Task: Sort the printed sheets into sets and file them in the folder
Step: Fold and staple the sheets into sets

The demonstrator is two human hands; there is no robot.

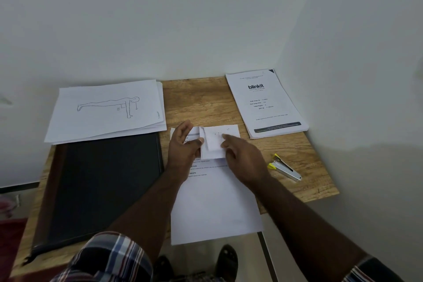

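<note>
A set of printed sheets [215, 208] lies in the middle of the wooden table [196, 98], its near end hanging over the front edge. Its far end is folded back toward me. My left hand [185, 146] pinches the folded top edge between thumb and fingers. My right hand [242, 155] rests its fingertips on the folded flap [212, 144]. A black folder [103, 185] lies shut at the left. A stack with a push-up drawing [107, 110] overlaps the folder's far end. Another stack with a blinkit cover page [267, 103] lies at the far right.
A yellow and silver stapler [285, 168] lies on the table right of my right hand. White walls close in behind and to the right. My shoes [226, 261] show on the floor below the table's front edge.
</note>
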